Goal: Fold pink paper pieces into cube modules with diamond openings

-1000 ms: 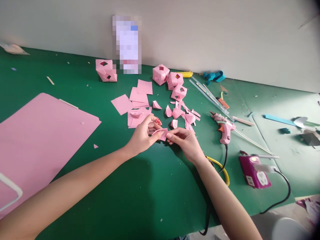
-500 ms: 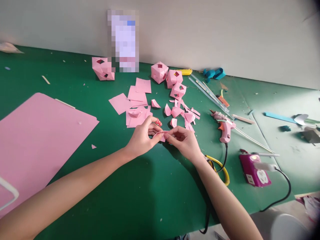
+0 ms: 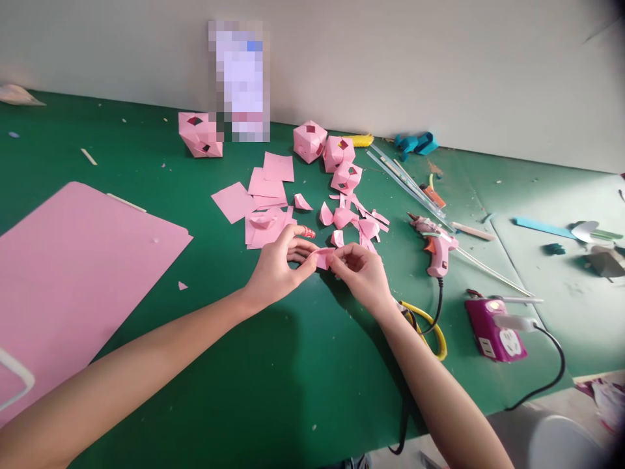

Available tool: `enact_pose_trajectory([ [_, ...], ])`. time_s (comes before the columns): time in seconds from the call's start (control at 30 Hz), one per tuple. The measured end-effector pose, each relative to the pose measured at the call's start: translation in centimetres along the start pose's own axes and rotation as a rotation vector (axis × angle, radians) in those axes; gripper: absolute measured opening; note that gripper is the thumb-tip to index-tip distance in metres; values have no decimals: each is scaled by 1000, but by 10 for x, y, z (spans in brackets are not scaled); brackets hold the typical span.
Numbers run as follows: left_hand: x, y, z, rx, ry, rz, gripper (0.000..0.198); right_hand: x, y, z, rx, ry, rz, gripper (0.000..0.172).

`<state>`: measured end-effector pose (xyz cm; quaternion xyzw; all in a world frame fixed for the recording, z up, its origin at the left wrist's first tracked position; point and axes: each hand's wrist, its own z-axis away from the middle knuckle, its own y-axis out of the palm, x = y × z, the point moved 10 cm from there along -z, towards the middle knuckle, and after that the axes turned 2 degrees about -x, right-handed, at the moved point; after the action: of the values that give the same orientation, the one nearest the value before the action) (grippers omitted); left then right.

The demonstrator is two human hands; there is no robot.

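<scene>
From my end: lg pink sheet [image 3: 97,280] flat at L; L hand [image 3: 276,270] & R hand [image 3: 361,270] pinched narrow; 4 hollow pink forms [image 3: 305,144] look done; flat squares [image 3: 279,167] unfolded; pink pc [image 3: 323,259] btwn both hands' fingertips, nr loose folded pcs [image 3: 343,217], prob part-folded.

Between hands [image 3: 275,268]: paper piece [image 3: 323,258]. Around it on the counter [image 3: 244,397]: at nine o'clock, paper sheet [image 3: 92,273]; at eleven, overlapping squares [image 3: 232,200]; near twelve, three paper polyhedra [image 3: 338,155]; at three, glue gun [image 3: 440,249]; at four, socket box [image 3: 491,339].
</scene>
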<state>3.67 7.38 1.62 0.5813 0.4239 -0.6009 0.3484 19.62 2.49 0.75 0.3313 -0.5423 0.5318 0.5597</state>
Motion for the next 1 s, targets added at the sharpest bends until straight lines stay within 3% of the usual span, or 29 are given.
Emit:
enact_pose_trajectory([
  [0.33, -6, -4, -3, -35, 50, -76, 17, -2, 11, 2, 141, 43, 1, 40],
  [0.47, -19, 1, 1, -32, 188, -200, 5, 7, 15, 6, 142, -16, 121, 32],
  [0.63, -38, 4, 10, -63, 395, -386, 5, 11, 14, 8, 102, -61, 184, 25],
  [1.0, -34, 5, 9, 1, 292, -220, 14, 15, 8, 10, 68, -80, 198, 30],
])
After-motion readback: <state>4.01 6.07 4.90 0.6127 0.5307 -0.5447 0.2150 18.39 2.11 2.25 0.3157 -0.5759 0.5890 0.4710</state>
